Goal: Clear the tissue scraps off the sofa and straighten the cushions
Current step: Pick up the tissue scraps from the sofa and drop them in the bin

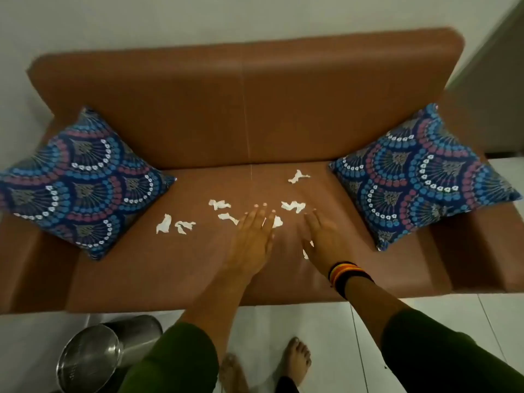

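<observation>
Scraps (219, 204) lie scattered across the middle of the sofa (198, 114) seat, mostly ahead and to the left of my hands. My left hand (253, 231) is nearer them, spread flat with fingers wide over one piece; my right hand (321, 236) is open too (a scrap peeks from under it). Neither grips anything I can see.

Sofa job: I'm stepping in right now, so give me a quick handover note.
Left hand: open, flat over scraps at mid-seat, holding nothing.
Right hand: open, fingers spread, white bits under it.
Tissue scraps: still scattered across the sofa seat, one near the backrest.
Cushions: one at each end, both tilted on a corner.
Bin: on the floor, front left.
Done: nothing visible.
Left: gather scraps, straighten cushions.
</observation>
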